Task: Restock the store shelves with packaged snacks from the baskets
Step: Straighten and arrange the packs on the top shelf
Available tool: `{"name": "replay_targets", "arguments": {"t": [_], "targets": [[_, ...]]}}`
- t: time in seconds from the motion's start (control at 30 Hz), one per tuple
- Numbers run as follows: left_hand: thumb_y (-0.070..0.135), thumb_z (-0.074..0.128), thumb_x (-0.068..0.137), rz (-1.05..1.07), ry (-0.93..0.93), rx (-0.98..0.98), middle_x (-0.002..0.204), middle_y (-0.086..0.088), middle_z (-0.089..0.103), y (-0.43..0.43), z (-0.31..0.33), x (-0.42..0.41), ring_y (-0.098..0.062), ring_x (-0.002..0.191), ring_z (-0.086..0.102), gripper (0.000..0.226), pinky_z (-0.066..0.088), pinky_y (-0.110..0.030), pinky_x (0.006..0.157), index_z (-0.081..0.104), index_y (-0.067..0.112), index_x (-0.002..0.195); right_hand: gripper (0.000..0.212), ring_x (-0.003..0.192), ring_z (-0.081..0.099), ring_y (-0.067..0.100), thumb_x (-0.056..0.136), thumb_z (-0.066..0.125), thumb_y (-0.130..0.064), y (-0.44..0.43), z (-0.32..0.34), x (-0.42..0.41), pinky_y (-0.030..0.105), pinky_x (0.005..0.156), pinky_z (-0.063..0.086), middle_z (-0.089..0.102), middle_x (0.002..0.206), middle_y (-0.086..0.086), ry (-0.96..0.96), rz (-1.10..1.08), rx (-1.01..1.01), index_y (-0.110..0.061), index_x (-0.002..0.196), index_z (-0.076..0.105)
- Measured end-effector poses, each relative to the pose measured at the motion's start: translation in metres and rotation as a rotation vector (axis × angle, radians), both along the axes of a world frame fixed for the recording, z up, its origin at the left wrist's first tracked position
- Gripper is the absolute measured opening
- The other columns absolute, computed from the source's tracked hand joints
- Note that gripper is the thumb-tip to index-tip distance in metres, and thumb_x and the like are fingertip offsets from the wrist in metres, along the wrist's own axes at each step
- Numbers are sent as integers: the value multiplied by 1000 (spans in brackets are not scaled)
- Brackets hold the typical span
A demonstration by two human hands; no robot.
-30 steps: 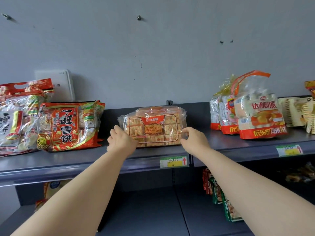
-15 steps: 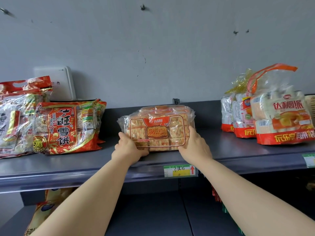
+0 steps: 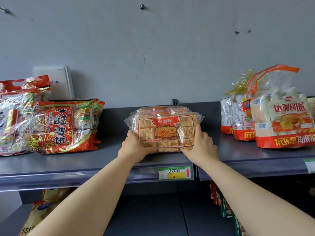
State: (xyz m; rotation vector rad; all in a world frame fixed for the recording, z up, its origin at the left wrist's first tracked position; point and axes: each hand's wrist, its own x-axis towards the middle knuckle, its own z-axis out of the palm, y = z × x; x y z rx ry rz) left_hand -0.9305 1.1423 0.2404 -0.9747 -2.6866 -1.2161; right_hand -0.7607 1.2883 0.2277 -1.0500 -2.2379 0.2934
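Observation:
A clear pack of orange-yellow puffed-rice cakes [image 3: 164, 132] stands upright in the middle of the top grey shelf [image 3: 105, 159], with more of the same packs behind it. My left hand [image 3: 134, 147] grips the pack's lower left corner, fingers curled under it. My right hand [image 3: 201, 147] grips its lower right edge, thumb up along the side. No basket is in view.
Red rice-cracker bags [image 3: 63, 126] stand at the left, with a white box [image 3: 54, 82] on the wall behind. Red-and-white cake bags [image 3: 281, 123] stand at the right. A price tag [image 3: 174, 173] is on the shelf lip. More packs sit on the lower shelf [image 3: 150, 217].
Both hands went from the pack's sides down to its lower corners and closed on it. The front pack now stands more upright and closer to me.

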Motion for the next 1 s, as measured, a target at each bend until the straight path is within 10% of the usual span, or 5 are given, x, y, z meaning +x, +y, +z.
{"name": "replay_targets", "arguments": {"t": [0.2, 0.43, 0.77, 1.0], "targets": [[65, 69, 75, 105, 291, 223, 165, -5, 5, 5, 13, 17, -25, 151, 8, 116, 16, -48, 122, 3, 16, 156, 101, 150, 2, 27, 77, 70, -54, -7, 2, -6, 51, 118, 20, 3, 162, 8, 90, 87, 295, -26, 154, 12], [40, 44, 101, -30, 529, -53, 120, -1, 66, 37, 96, -5, -23, 119, 53, 32, 28, -52, 113, 62, 24, 122, 86, 147, -23, 25, 81, 58, -63, -22, 14, -32, 54, 118, -10, -19, 162, 3, -129, 189, 425, -42, 152, 14], [39, 63, 93, -154, 386, -389, 121, -6, 65, 105, 122, -52, -26, 111, 61, 40, 50, -40, 100, 68, 11, 120, 94, 146, -26, 20, 81, 70, -47, -9, 14, -37, 51, 119, -8, -23, 160, -5, -231, 184, 384, -46, 151, 8], [24, 69, 88, -130, 431, -373, 87, -4, 67, 134, 119, -56, -17, 68, 57, 15, 50, -29, 57, 63, 11, 81, 98, 147, -23, 19, 80, 73, -36, 4, 15, -35, 54, 119, -4, -20, 161, -6, -239, 102, 376, -47, 150, 6]]}}
